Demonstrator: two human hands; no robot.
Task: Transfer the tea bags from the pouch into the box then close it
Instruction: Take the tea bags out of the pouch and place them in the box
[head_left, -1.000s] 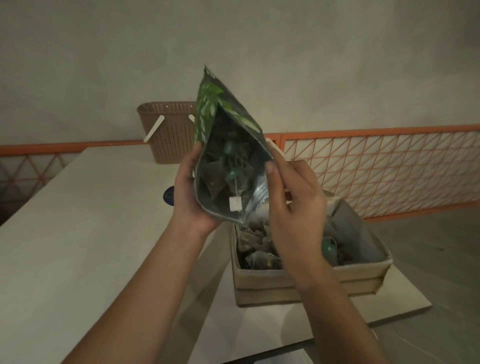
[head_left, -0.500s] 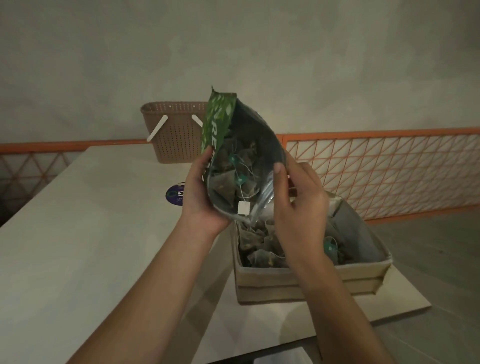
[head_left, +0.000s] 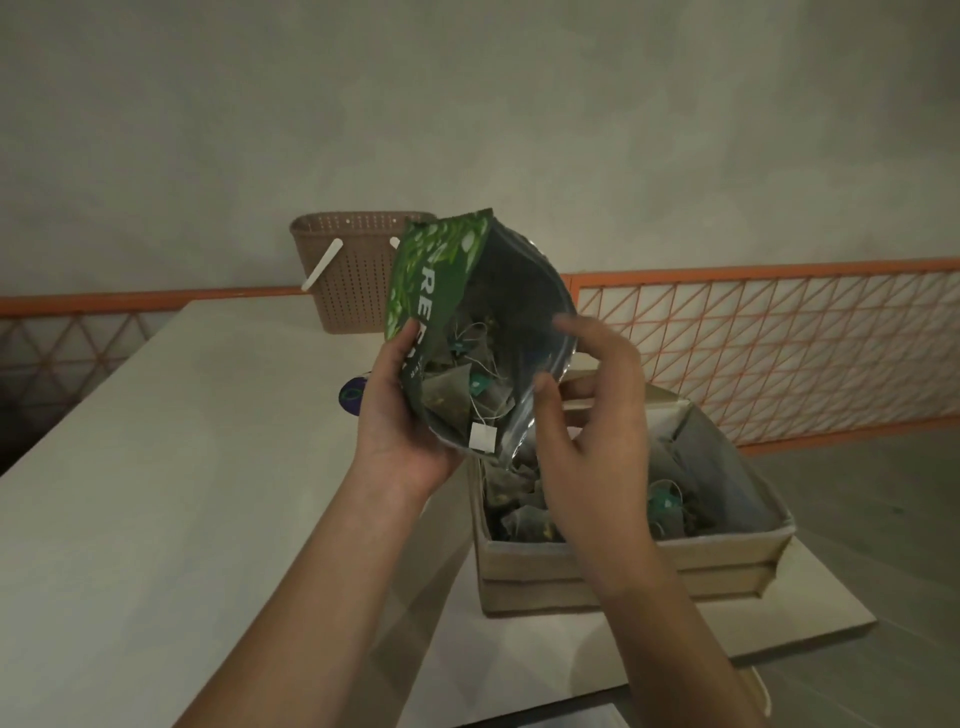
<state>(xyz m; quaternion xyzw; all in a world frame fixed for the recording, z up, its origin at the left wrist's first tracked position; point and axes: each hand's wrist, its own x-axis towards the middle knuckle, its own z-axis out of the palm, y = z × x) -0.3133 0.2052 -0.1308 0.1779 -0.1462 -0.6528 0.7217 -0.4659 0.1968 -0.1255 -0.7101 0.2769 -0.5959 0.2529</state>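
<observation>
The box (head_left: 628, 561) stands open at the top, but its left part is covered from above by the tilted pouch (head_left: 467, 332), whose mouth hangs just over the left rim. The left hand (head_left: 400, 421) grips the pouch from the left; the right hand (head_left: 592, 431) crosses the middle of the box opening. Tea bags (head_left: 524, 514) fill much of the box floor. The table (head_left: 156, 493) left of the hands is bare, apart from a basket (head_left: 353, 275) at its far edge.
</observation>
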